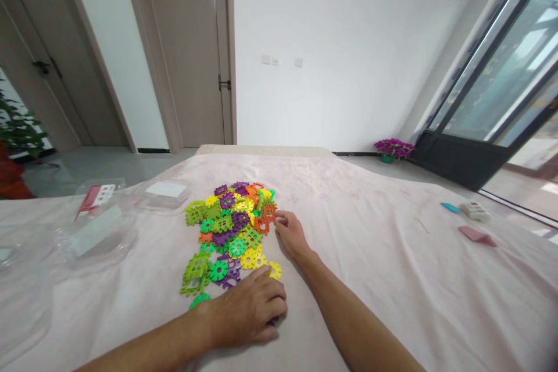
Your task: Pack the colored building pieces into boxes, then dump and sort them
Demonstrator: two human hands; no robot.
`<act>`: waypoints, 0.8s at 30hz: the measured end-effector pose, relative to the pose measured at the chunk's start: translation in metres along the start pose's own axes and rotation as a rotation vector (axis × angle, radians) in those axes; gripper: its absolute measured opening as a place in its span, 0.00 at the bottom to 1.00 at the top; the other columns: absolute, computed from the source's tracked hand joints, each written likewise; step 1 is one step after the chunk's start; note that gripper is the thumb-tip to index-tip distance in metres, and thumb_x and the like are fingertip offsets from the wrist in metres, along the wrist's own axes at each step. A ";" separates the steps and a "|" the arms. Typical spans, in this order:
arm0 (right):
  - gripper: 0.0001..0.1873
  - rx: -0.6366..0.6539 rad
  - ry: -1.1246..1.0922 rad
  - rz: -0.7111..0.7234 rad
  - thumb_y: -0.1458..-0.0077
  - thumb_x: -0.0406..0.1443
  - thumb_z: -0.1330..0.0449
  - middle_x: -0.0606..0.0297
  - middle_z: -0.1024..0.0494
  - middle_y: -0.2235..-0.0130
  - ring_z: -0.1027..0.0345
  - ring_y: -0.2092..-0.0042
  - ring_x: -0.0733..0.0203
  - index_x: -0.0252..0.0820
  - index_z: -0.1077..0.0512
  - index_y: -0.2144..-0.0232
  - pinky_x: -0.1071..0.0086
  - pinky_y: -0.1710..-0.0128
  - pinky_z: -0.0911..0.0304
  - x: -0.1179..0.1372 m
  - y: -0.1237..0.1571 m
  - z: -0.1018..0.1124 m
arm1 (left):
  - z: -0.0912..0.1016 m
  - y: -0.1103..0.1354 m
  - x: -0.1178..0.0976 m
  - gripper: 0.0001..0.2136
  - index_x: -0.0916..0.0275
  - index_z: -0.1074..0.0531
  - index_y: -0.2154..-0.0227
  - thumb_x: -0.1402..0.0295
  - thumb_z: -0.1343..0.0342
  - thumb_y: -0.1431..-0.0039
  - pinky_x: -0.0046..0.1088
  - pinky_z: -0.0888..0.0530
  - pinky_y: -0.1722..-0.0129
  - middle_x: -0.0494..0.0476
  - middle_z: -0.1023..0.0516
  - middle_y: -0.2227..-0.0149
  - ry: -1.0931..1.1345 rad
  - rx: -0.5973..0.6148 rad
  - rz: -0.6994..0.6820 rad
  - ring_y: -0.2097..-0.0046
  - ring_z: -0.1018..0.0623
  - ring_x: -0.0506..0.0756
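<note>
1. The pile of colored plastic pieces (238,218) lies left of the middle of the pink tablecloth (392,232), its looser near end trailing toward the person
2. The right hand (293,234) reaches to the pile's right edge, thumb and forefinger bent together beside an orange piece (270,213)
3. The left hand (250,308) rests low at the near end, knuckles up and fingers curled, just below the yellow round pieces (248,258)
4. Whether either hand grasps a piece I cannot tell, since the left palm is hidden and the right fingertips are small
5. Clear plastic containers (178,200) border the pile's left, a strip of cloth between
6. Right of the right forearm, cloth stretches broadly to a blue item (450,207), a white block (475,211) and a folded pink item (476,236)
7. Beyond the pile, cloth runs back to the table's far edge (261,150)
</note>
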State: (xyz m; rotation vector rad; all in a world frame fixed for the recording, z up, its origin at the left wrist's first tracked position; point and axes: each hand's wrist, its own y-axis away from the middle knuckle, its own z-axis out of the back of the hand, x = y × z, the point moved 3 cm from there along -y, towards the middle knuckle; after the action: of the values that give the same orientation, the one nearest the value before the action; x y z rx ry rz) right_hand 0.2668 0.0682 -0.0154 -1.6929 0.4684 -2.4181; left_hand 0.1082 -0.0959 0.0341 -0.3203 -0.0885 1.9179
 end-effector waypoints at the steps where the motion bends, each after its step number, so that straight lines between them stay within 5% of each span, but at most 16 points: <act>1: 0.19 0.012 0.011 0.010 0.50 0.33 0.45 0.63 0.20 0.56 0.26 0.60 0.59 0.44 0.23 0.56 0.63 0.58 0.27 0.001 0.001 -0.001 | -0.001 0.000 0.009 0.11 0.58 0.29 0.55 0.59 0.43 0.35 0.46 0.46 0.30 0.57 0.21 0.51 -0.056 -0.018 0.036 0.46 0.24 0.56; 6: 0.20 0.058 0.137 0.072 0.52 0.27 0.47 0.62 0.20 0.57 0.26 0.56 0.59 0.42 0.22 0.59 0.63 0.50 0.31 0.010 0.006 -0.002 | 0.010 -0.003 0.049 0.10 0.58 0.28 0.56 0.62 0.42 0.38 0.55 0.46 0.32 0.61 0.23 0.49 -0.278 -0.121 0.277 0.38 0.30 0.63; 10: 0.20 0.102 0.197 0.072 0.50 0.25 0.47 0.63 0.19 0.58 0.26 0.54 0.58 0.44 0.21 0.61 0.64 0.50 0.33 0.017 0.009 -0.001 | 0.016 -0.009 0.070 0.11 0.60 0.27 0.54 0.69 0.44 0.39 0.51 0.33 0.42 0.66 0.26 0.44 -0.325 -0.126 0.496 0.41 0.30 0.66; 18: 0.17 0.156 0.216 0.181 0.51 0.25 0.46 0.63 0.20 0.60 0.27 0.55 0.58 0.44 0.21 0.64 0.66 0.51 0.35 0.023 0.011 0.000 | 0.024 -0.026 0.081 0.13 0.60 0.28 0.54 0.76 0.47 0.42 0.40 0.29 0.53 0.63 0.24 0.51 -0.411 -0.005 0.533 0.49 0.28 0.62; 24: 0.17 0.158 0.214 0.174 0.50 0.25 0.46 0.65 0.20 0.61 0.28 0.57 0.58 0.44 0.22 0.63 0.68 0.54 0.35 0.020 0.011 -0.002 | 0.059 -0.017 0.111 0.12 0.61 0.25 0.58 0.78 0.48 0.42 0.45 0.30 0.49 0.65 0.23 0.52 -0.447 -0.127 0.551 0.47 0.27 0.64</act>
State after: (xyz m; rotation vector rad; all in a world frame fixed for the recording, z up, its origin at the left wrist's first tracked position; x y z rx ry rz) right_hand 0.2574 0.0523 -0.0014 -1.2826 0.4199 -2.4467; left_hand 0.0711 0.0187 0.0740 0.0156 -0.4597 2.5106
